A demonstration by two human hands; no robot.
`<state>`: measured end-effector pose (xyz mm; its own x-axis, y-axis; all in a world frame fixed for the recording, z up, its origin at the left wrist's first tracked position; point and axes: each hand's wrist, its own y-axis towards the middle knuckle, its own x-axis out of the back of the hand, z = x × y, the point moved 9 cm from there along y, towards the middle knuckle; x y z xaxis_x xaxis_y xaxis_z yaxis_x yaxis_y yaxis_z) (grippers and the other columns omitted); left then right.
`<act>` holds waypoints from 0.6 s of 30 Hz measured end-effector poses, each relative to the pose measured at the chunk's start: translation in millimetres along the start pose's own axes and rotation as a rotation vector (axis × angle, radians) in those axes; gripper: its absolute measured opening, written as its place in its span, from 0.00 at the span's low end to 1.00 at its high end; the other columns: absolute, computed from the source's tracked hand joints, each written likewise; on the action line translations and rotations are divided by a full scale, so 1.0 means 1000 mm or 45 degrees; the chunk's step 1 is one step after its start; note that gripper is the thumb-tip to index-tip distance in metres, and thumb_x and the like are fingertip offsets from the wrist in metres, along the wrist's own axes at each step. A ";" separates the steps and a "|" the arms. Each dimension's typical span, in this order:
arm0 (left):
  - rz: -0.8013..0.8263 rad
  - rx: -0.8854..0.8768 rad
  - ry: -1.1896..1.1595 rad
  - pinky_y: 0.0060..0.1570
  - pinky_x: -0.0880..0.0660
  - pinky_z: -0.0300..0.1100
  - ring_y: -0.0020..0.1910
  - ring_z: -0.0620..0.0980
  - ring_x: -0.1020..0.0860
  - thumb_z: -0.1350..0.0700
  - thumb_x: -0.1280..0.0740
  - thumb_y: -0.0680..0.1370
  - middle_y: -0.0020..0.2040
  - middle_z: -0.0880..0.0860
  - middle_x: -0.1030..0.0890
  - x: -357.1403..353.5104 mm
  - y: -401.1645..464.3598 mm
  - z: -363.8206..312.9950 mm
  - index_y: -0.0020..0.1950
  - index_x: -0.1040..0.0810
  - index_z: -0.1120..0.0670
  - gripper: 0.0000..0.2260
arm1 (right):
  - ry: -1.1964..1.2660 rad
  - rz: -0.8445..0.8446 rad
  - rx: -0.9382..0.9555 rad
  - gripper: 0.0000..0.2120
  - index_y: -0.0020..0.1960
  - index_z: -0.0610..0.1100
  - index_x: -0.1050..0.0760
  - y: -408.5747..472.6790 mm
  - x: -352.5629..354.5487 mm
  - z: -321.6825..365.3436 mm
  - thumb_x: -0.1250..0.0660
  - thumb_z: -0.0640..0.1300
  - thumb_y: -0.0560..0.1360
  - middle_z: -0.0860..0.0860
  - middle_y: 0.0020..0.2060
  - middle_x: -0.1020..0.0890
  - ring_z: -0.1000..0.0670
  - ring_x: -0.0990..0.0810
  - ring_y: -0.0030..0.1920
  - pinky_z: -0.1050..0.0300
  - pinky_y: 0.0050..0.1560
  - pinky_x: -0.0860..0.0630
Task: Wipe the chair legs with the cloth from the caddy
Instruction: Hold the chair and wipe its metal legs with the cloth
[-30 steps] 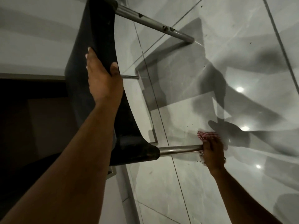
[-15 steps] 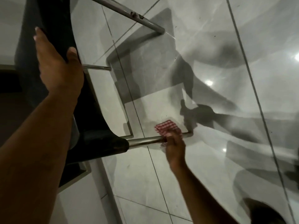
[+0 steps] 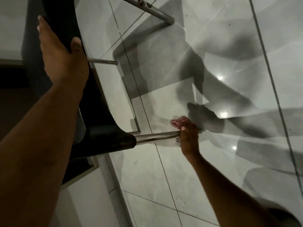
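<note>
A black chair is tipped over, its metal legs pointing right across the floor. My left hand grips the chair's black edge, thumb hooked over it. My right hand is closed around the near metal leg close to its foot, with a red-and-white checked cloth bunched between palm and tube; only a blurred patch of cloth shows above the fingers. A second leg runs across the top, and a third, thinner leg shows just past my left thumb.
Glossy grey floor tiles with dark grout lines fill the right side, crossed by shadows of my arm and the chair. A dark cabinet or recess lies at the left behind my left arm.
My right hand with the cloth has slid outward along the near leg, away from the seat, baring more tube. The left hand keeps its grip on the chair edge.
</note>
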<state>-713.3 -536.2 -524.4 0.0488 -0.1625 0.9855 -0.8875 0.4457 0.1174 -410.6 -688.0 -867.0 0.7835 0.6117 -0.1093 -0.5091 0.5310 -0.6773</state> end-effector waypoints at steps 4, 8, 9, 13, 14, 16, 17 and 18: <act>-0.007 0.118 -0.023 0.67 0.27 0.50 0.70 0.50 0.28 0.30 0.42 0.65 0.72 0.47 0.29 -0.001 0.001 0.009 0.75 0.39 0.42 0.40 | -0.102 0.204 -0.138 0.17 0.71 0.38 0.27 0.028 0.007 -0.048 0.45 0.38 0.85 0.40 0.73 0.27 0.39 0.35 0.77 0.39 0.80 0.46; -0.064 -0.069 0.058 0.69 0.28 0.53 0.73 0.52 0.31 0.39 0.40 0.73 0.76 0.49 0.32 0.003 0.000 -0.006 0.78 0.44 0.44 0.34 | 0.123 0.079 -0.190 0.14 0.63 0.41 0.19 0.036 0.015 -0.042 0.40 0.39 0.83 0.46 0.65 0.20 0.44 0.26 0.70 0.41 0.78 0.39; -0.070 -0.082 0.066 0.69 0.29 0.54 0.73 0.52 0.31 0.40 0.40 0.74 0.76 0.49 0.32 0.002 0.000 -0.008 0.78 0.44 0.44 0.34 | 0.124 0.068 -0.213 0.14 0.62 0.41 0.19 0.037 0.017 -0.044 0.40 0.38 0.83 0.46 0.64 0.19 0.44 0.26 0.70 0.42 0.77 0.38; -0.059 -0.064 0.068 0.70 0.29 0.53 0.73 0.52 0.31 0.39 0.40 0.73 0.75 0.49 0.31 0.001 0.001 -0.004 0.77 0.42 0.46 0.33 | 0.163 0.003 -0.389 0.15 0.64 0.42 0.21 0.029 0.022 -0.055 0.42 0.40 0.82 0.44 0.65 0.19 0.44 0.23 0.68 0.45 0.75 0.32; -0.039 0.007 0.036 0.69 0.28 0.52 0.72 0.51 0.30 0.36 0.41 0.72 0.74 0.49 0.30 0.000 0.002 0.002 0.76 0.41 0.46 0.34 | 0.164 -0.007 -0.404 0.14 0.62 0.40 0.21 0.024 0.019 -0.049 0.42 0.40 0.82 0.41 0.63 0.18 0.45 0.21 0.66 0.47 0.72 0.29; -0.011 0.110 0.013 0.67 0.27 0.50 0.70 0.51 0.28 0.34 0.41 0.71 0.72 0.49 0.29 -0.002 0.000 0.010 0.76 0.39 0.46 0.35 | 0.267 -0.017 -0.351 0.12 0.55 0.39 0.18 0.013 0.008 -0.023 0.41 0.37 0.81 0.38 0.57 0.15 0.49 0.16 0.59 0.54 0.68 0.25; -0.008 0.116 0.029 0.67 0.27 0.49 0.70 0.51 0.29 0.34 0.41 0.72 0.73 0.49 0.30 -0.002 -0.001 0.010 0.76 0.39 0.46 0.35 | 0.321 -0.019 -0.317 0.13 0.54 0.37 0.17 0.006 0.001 -0.007 0.41 0.35 0.81 0.37 0.55 0.15 0.47 0.16 0.59 0.51 0.69 0.25; -0.010 0.114 0.052 0.68 0.28 0.50 0.71 0.51 0.29 0.35 0.41 0.73 0.73 0.50 0.30 -0.002 -0.002 0.009 0.76 0.40 0.47 0.34 | 0.347 -0.003 -0.291 0.13 0.54 0.35 0.17 -0.002 -0.004 0.009 0.41 0.35 0.82 0.36 0.55 0.15 0.42 0.16 0.60 0.45 0.69 0.26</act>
<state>-716.0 -544.3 -527.8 0.0726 -0.1288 0.9890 -0.9244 0.3637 0.1152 -416.3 -686.4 -859.2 0.8666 0.4152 -0.2767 -0.4384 0.3688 -0.8197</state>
